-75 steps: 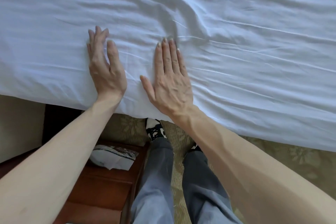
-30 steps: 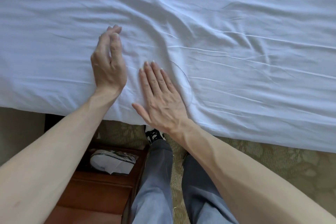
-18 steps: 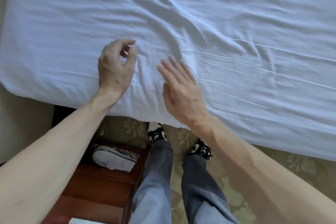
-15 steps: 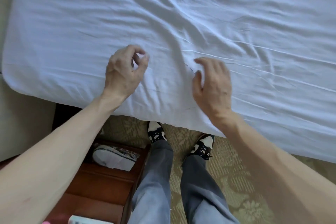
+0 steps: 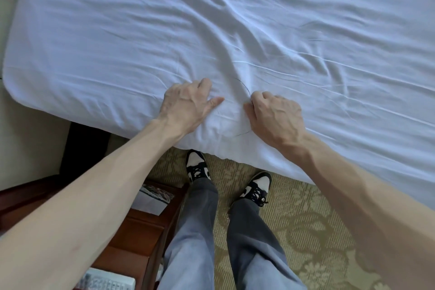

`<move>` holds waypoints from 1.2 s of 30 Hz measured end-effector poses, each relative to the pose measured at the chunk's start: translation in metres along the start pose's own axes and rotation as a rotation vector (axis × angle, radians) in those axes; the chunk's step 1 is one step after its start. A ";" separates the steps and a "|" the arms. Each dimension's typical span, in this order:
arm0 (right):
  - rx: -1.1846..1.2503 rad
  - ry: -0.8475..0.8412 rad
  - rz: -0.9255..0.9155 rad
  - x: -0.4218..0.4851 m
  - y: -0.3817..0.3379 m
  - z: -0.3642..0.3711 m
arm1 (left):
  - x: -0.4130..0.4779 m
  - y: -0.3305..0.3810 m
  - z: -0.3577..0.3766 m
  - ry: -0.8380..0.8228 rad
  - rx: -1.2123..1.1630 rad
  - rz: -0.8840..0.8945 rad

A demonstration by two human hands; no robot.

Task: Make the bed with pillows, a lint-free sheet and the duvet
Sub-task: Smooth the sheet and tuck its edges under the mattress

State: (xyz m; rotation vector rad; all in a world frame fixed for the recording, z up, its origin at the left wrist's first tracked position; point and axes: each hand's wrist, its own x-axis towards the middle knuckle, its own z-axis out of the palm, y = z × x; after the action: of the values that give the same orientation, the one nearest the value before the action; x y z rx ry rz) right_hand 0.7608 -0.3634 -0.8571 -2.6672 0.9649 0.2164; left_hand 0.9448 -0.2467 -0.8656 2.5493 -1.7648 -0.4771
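Planted at the bottom of the frame in black-and-white sneakers point(image 5: 255, 187) on patterned carpet point(image 5: 306, 219), with a wooden nightstand point(image 5: 141, 231) at lower left and a printed packet point(image 5: 153, 198) on top of it.

Just above centre, at the near edge of the bed: left hand point(image 5: 186, 106) set down on the white sheet point(image 5: 117, 42), knuckles bent, thumb out flat. Cannot tell whether any cloth is gathered under the fingers. Just to its right, apart from it, right hand point(image 5: 275, 113) with fingers curled and thumb and forefinger closed at the end of a thin dark hair point(image 5: 244, 88) lying on the sheet, seemingly pinching it.

Further up, only sheet, fitted round the mattress corner at upper left, still heavily creased across the middle and right of the frame. No pillows or duvet in view.

Likely slips from here:
- Losing the hair, being so fine, from a pinch that catches cloth instead or lets it slide free.
- Snapping it and leaving a piece behind, perhaps the faint curl near the sheet's lower edge.
- Dragging up fresh creases by lifting fabric with it.

No brand or writing legible anywhere. The packet's print is too blurred to read.
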 end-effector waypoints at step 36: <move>0.313 -0.038 0.058 -0.025 0.007 -0.013 | -0.105 0.031 0.013 -0.002 -0.381 -0.385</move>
State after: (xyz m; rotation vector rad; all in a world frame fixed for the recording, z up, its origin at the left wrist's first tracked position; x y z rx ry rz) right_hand 0.7376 -0.3573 -0.8404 -2.3457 0.9768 0.1166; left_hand 0.8796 -0.1600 -0.8475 2.5908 -1.0461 -0.7383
